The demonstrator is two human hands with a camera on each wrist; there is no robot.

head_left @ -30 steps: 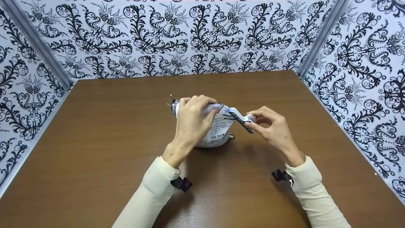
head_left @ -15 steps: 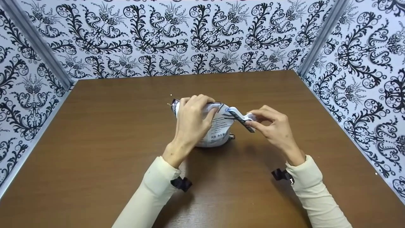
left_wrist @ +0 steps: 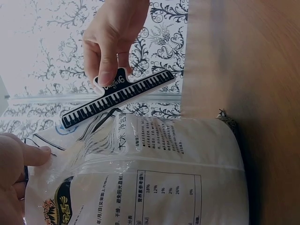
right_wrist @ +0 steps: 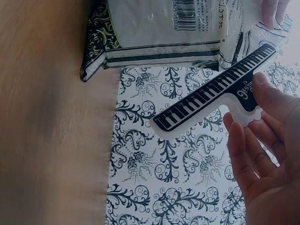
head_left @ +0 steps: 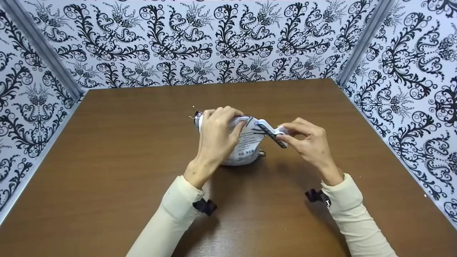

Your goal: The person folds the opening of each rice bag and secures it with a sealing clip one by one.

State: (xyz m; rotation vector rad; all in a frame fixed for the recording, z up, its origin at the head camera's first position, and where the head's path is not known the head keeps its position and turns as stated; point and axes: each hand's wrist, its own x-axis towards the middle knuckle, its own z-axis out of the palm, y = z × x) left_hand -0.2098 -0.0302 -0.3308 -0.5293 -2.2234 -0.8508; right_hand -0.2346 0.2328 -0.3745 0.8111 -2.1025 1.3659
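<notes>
A white printed plastic bag of rice (head_left: 246, 146) stands on the table, its folded top held by my left hand (head_left: 218, 134). The left thumb lies on the near side of the fold. My right hand (head_left: 309, 144) pinches the handle of a long sheet-music clip (head_left: 272, 134) with a black-and-white piano-key pattern. Tilted, the clip has its far end at the bag's right top corner. In the left wrist view, the clip (left_wrist: 119, 96) lies over the bag's upper edge. The right wrist view shows thumb and fingertips on the clip's handle. Whether its jaws grip the bag is unclear.
The brown wooden table (head_left: 125, 150) extends on all sides of the bag. Patterned panels (head_left: 228, 43) wall it in at the back, left and right. Tiny white specks (head_left: 193, 106) lie on the table behind the bag's left corner.
My right hand and the clip have shifted up very slightly. My left hand and the bag have stayed practically in place.
</notes>
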